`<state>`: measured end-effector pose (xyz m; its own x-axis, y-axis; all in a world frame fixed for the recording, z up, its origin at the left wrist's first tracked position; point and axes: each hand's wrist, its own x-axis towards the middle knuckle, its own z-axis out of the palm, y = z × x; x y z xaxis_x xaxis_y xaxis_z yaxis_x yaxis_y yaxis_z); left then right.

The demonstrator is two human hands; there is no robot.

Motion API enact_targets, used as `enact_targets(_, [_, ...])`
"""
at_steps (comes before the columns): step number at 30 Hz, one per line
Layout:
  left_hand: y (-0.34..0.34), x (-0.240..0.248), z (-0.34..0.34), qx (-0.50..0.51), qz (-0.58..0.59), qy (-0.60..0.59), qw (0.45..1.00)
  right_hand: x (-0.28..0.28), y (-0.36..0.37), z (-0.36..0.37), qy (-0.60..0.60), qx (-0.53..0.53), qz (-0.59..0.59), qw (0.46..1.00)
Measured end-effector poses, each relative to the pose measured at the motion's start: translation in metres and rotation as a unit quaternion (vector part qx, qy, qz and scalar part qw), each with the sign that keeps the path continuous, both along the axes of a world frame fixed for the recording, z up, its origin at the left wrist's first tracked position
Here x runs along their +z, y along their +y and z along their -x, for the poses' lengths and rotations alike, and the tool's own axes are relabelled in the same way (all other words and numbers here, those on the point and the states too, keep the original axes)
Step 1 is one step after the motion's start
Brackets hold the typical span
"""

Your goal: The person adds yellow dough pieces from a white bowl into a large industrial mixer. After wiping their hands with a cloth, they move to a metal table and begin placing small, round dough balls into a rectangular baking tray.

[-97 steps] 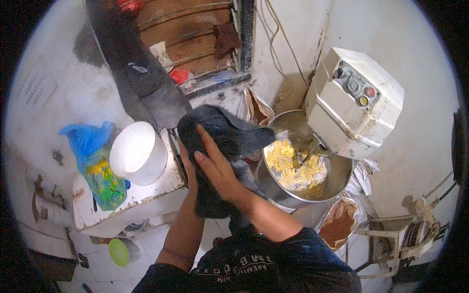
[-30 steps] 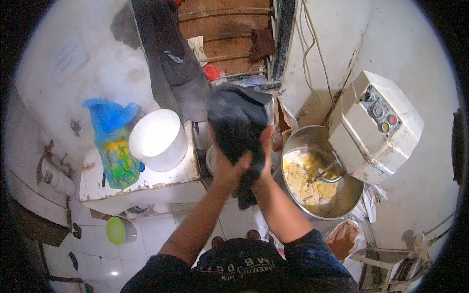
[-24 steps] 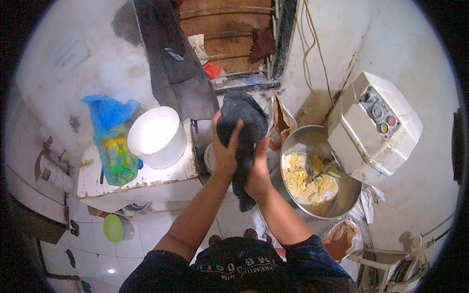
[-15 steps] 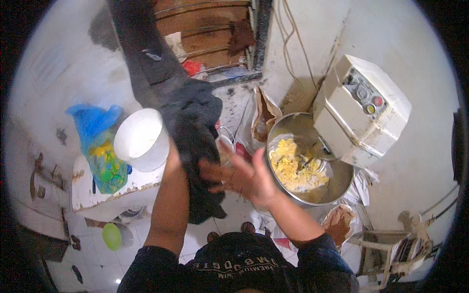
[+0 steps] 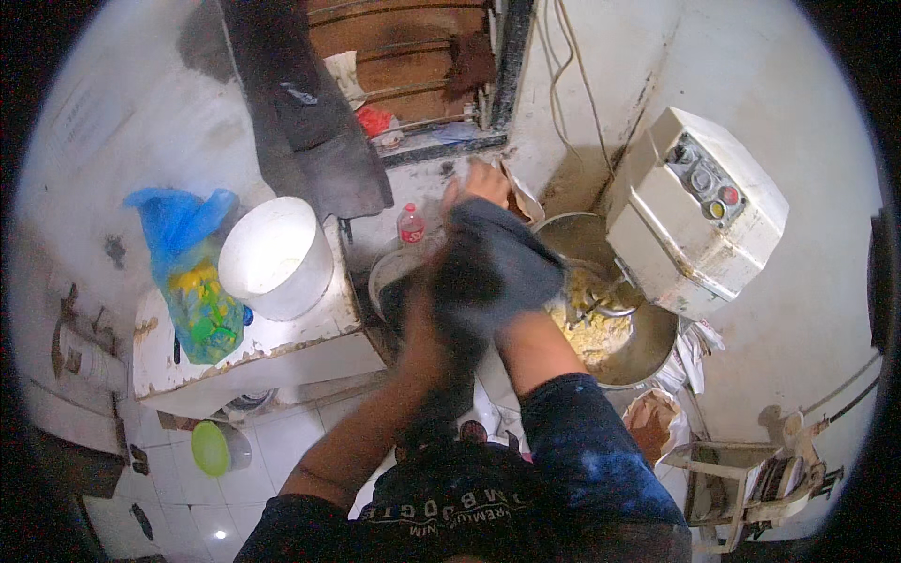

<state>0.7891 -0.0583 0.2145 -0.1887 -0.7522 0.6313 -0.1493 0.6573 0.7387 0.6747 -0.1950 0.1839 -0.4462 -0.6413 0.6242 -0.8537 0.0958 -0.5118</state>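
Well, dark cloth (image 5: 496, 261), hands (image 5: 483, 183) against it

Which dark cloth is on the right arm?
The bunched black cloth, draped over the right forearm. The other, a long dark cloth, hangs beside the barred window, clear of both hands.

1. The place looks like a bakery's dough-making workroom.
2. A bulky, cream-coloured metal mixer (image 5: 699, 220) with round buttons shows it.
3. Its curved metal hook (image 5: 618, 311) meets crumbly, yellow dough (image 5: 601, 340) inside a round steel bowl (image 5: 663, 342).
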Motion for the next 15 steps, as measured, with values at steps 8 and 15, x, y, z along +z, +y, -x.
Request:
enact_targets(8, [-0.008,-0.058,0.015,-0.006,-0.037,-0.154,0.987,-0.085,0.053,-0.026,0.405,0.159,-0.435,0.789])
enact_targets(15, [-0.059,-0.108,-0.008,0.084,-0.043,-0.218,0.971,-0.072,0.088,-0.042,0.331,0.268,-0.570,0.703])
